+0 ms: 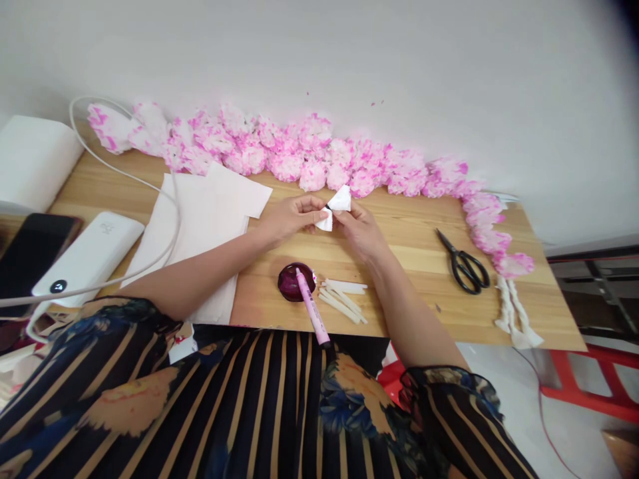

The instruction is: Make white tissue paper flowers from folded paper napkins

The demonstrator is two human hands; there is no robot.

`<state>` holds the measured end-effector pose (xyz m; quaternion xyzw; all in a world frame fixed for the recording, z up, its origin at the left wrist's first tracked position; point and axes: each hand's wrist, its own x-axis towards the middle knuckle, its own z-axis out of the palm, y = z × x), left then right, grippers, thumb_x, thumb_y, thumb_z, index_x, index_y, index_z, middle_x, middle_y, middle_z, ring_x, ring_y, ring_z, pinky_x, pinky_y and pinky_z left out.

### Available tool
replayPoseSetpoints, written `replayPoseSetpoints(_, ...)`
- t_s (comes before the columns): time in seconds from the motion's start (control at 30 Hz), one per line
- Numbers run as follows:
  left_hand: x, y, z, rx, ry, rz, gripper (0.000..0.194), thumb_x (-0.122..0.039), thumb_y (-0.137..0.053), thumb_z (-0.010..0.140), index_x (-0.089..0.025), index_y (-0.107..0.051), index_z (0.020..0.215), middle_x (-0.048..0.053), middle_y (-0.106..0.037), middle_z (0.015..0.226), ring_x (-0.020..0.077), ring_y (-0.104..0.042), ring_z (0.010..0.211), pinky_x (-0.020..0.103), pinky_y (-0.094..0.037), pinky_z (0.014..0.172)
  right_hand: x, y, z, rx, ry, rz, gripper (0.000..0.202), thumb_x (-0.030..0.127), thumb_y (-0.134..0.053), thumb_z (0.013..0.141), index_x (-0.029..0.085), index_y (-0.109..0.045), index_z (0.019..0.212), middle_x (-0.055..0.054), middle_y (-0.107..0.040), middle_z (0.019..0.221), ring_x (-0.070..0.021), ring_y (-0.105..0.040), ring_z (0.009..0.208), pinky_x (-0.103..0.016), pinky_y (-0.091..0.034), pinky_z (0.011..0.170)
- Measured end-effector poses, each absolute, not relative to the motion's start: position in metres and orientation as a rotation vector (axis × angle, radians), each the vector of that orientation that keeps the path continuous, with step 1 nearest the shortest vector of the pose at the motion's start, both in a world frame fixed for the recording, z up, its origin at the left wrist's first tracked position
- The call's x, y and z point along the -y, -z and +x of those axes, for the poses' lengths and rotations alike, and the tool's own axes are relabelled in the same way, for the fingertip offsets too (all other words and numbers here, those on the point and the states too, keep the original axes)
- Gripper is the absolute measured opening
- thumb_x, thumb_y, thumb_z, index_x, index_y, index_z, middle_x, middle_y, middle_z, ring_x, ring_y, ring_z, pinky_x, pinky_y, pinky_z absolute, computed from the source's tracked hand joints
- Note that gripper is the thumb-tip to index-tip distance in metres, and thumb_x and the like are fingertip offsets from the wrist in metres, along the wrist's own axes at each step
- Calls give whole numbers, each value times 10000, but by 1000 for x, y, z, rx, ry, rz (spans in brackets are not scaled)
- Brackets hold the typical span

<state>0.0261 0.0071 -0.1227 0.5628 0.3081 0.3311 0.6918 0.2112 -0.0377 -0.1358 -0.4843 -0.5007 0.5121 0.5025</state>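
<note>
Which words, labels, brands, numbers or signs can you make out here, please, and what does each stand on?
None can be read.
Marker: dark print along the barrel, too small and blurred.
Power bank: a faint grey mark near one end, too blurred; its round dark display shows something pale, also illegible.

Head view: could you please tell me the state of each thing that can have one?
Left hand, pinching.
Right hand, pinching.
White paper piece, gathered at its middle, ends flared.
Scissors, blades closed.
Pink marker, one end over the dark dish, cap unclear.
Phone, flat, upper face dark.
Power bank, flat; charge unreadable.
Paper sheets, loosely stacked.
Pink flowers, mostly fluffed open.
White sticks, loosely piled.
White strips, twisted.
</note>
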Motion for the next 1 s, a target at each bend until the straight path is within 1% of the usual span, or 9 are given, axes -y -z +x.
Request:
replayPoseSetpoints(0.17, -8, 123, 30, -814, -853, 1305, 315, -367, -803, 730, -158, -613, 868, -5, -632, 779, 87, -566, 657, 206, -491, 574, 40, 127, 204, 1069, -1308, -1165, 393, 555, -834, 705, 249, -686, 903, 19, -672, 844, -154, -612, 792, -341, -545, 852)
replayPoseSetpoints(0.33, -5, 121, 33, -886, -935, 1389, 238, -299, -732, 776, -180, -534, 831, -18, -614, 751, 83, -560, 634, 204, -475, 572, 40, 124, 199, 1134, -1278, -1197, 436, 558, -827, 695, 249, -650, 946, 1, -695, 936, -167, -640, 873, -340, -545, 862)
replayPoseSetpoints(0.47, 0, 122, 32, -946, -945, 1516, 210, -273, -709, 786, -189, -519, 816, -28, -595, 750, 87, -544, 646, 210, -436, 586, 38, 127, 199, 1135, -1212, -1231, 452, 590, -822, 685, 248, -642, 920, 6, -690, 901, -164, -631, 852, -327, -537, 848)
replayPoseSetpoints(0.6, 1, 124, 31, -866, -893, 1548, 237, -324, -737, 797, -178, -551, 813, -24, -599, 747, 88, -542, 651, 222, -432, 609, 38, 128, 201, 1074, -1215, -1222, 425, 567, -845, 674, 226, -638, 821, 41, -629, 757, -126, -567, 709, -286, -502, 730)
replayPoseSetpoints(0.7, 0, 123, 31, -734, -813, 1388, 262, -335, -758, 803, -171, -558, 838, -22, -625, 732, 89, -572, 629, 234, -475, 622, 39, 125, 203, 1108, -1222, -1190, 427, 569, -834, 696, 216, -606, 768, 53, -584, 704, -107, -515, 648, -269, -453, 670)
replayPoseSetpoints(0.8, -2, 120, 30, -677, -760, 1203, 347, -296, -825, 740, -166, -575, 943, -14, -662, 786, 113, -629, 684, 244, -515, 631, 40, 122, 204, 1151, -1210, -1211, 458, 613, -821, 687, 217, -616, 790, 43, -597, 721, -116, -516, 658, -279, -446, 673)
replayPoseSetpoints(0.87, -4, 118, 30, -668, -746, 1164, 417, -295, -852, 713, -165, -586, 1007, -8, -676, 811, 130, -656, 730, 241, -516, 628, 40, 122, 204, 1163, -1200, -1230, 469, 629, -814, 686, 217, -631, 812, 35, -610, 739, -124, -528, 677, -286, -453, 689)
replayPoseSetpoints(1.0, -8, 121, 29, -674, -743, 1204, 445, -319, -859, 702, -162, -573, 1004, -11, -676, 757, 127, -652, 695, 224, -491, 595, 40, 124, 204, 1156, -1186, -1234, 462, 654, -757, 748, 216, -622, 802, 37, -588, 732, -123, -531, 692, -280, -453, 702)
